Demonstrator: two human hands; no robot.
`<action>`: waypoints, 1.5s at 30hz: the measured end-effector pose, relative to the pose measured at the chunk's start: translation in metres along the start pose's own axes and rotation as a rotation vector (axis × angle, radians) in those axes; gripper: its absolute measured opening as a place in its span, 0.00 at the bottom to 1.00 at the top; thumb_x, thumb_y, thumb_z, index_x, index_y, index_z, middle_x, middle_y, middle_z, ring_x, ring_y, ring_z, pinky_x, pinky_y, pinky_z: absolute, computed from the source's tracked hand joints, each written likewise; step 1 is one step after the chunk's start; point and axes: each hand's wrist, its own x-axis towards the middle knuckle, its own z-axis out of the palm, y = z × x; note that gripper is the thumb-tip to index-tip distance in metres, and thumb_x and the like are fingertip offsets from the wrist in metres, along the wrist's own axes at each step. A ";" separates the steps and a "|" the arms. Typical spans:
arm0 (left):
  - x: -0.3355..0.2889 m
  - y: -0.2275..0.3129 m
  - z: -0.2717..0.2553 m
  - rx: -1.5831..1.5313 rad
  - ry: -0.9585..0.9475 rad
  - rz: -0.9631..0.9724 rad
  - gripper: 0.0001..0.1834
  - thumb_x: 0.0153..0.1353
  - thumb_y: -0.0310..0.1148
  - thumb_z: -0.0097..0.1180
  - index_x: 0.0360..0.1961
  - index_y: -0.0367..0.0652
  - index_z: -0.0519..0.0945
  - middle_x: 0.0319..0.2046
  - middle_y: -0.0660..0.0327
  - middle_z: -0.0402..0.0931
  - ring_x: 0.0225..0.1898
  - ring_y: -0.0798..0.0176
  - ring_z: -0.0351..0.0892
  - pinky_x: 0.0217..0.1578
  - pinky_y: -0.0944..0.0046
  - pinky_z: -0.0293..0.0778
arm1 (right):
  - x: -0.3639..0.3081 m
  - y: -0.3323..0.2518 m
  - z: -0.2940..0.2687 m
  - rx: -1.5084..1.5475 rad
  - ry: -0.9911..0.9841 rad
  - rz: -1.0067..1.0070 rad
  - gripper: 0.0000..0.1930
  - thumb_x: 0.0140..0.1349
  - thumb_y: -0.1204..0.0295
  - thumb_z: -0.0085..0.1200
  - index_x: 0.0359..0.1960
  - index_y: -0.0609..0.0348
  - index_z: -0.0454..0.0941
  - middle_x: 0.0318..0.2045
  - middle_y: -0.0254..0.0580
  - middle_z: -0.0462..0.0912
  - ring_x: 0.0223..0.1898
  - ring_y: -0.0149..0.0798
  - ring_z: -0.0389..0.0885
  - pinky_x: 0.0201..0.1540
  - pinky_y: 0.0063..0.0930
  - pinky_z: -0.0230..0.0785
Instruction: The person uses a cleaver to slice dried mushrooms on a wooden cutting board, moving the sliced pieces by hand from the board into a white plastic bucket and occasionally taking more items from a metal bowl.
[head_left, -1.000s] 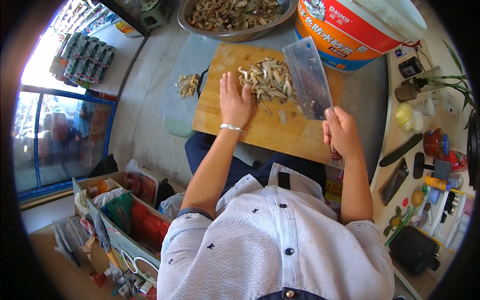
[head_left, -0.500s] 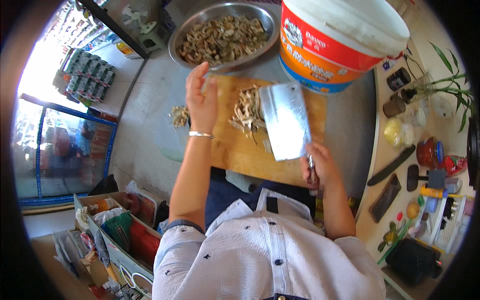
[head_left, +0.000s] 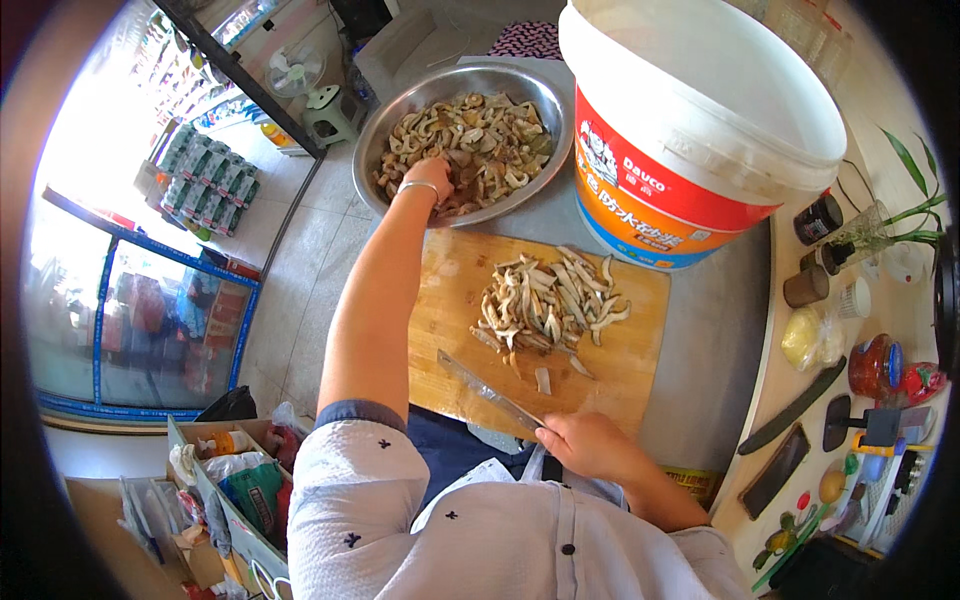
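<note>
My left hand point(head_left: 428, 178) reaches into a wide metal bowl point(head_left: 364, 160) at the far left and touches the sliced mushrooms point(head_left: 490, 135) in it. Its fingertips are hidden among the pieces. At the near edge of a wooden cutting board point(head_left: 450, 290), my right hand point(head_left: 590, 442) is closed around the handle of a cleaver point(head_left: 492, 393). The blade is seen nearly edge-on and points left over the board. Beyond it, a loose pile of mushroom strips point(head_left: 545, 305) lies on the board, apart from the blade.
A large white bucket point(head_left: 680, 190) with a red and orange label stands behind the board. On the right, a shelf holds jars point(head_left: 870, 365), a dark phone-like slab point(head_left: 775, 472) and a plant point(head_left: 905, 215). Packed boxes point(head_left: 230, 490) stand at lower left.
My left hand has gone from above the board into the bowl. The cleaver has come nearer and left, turning from broadside to edge-on. The mushroom pile now looks wider. The view has shifted.
</note>
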 end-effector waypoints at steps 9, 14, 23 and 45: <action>0.004 -0.009 0.008 -0.044 0.073 0.014 0.15 0.53 0.31 0.60 0.44 0.46 0.83 0.39 0.54 0.82 0.42 0.52 0.81 0.45 0.59 0.76 | 0.021 0.000 -0.008 -0.020 -0.043 0.017 0.17 0.67 0.59 0.42 0.32 0.60 0.72 0.26 0.57 0.78 0.32 0.61 0.77 0.34 0.53 0.67; -0.026 -0.012 -0.028 -1.031 0.034 -0.022 0.11 0.63 0.24 0.53 0.46 0.41 0.80 0.36 0.66 0.79 0.35 0.72 0.75 0.39 0.72 0.72 | 0.021 0.010 -0.004 -0.044 0.116 -0.041 0.15 0.68 0.60 0.44 0.30 0.59 0.70 0.22 0.51 0.77 0.24 0.53 0.78 0.27 0.45 0.68; -0.165 -0.002 -0.041 -1.751 -0.090 0.124 0.13 0.64 0.21 0.51 0.50 0.40 0.77 0.39 0.69 0.77 0.42 0.75 0.74 0.45 0.74 0.71 | 0.012 0.015 -0.022 0.373 0.170 0.273 0.14 0.69 0.65 0.43 0.27 0.60 0.68 0.15 0.35 0.71 0.12 0.29 0.71 0.17 0.29 0.63; -0.206 -0.128 0.027 -0.707 0.496 -0.157 0.14 0.55 0.27 0.55 0.44 0.47 0.83 0.40 0.48 0.81 0.41 0.52 0.80 0.44 0.59 0.74 | 0.011 0.005 -0.008 0.229 0.255 0.256 0.13 0.68 0.68 0.45 0.25 0.61 0.67 0.13 0.36 0.70 0.13 0.30 0.71 0.18 0.28 0.64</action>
